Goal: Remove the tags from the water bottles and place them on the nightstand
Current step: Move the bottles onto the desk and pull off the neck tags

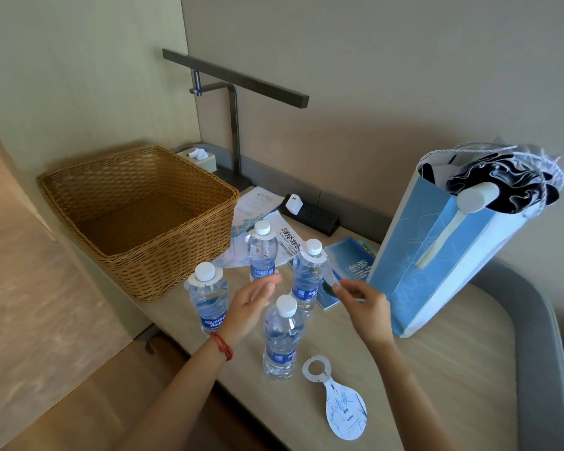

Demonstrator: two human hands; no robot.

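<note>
Your right hand (363, 305) pinches the hanging tail of the tag (328, 276) on the right-hand bottle (306, 281); your left hand (253, 302) hovers loose and holds nothing, just beside the nearest bottle (282, 336) — that one is already bare, its removed tag (339, 402) lying flat on the bench (437, 369) near the front edge. To do this one well, steady the bottle's shoulder with the free left hand, then lift the collar straight up over the cap rather than tugging sideways; a sideways pull would likely tip the bottle or tear the ring. Two more still wear collars: the left bottle (209, 301) and the rear bottle (262, 252). The four stand close together, so a knocked bottle may topple its neighbours; the blue paper bag (437, 255) stands just right of your hand, leaflets (274, 229) lie behind, and a wicker basket (137, 209) sits at the left.
</note>
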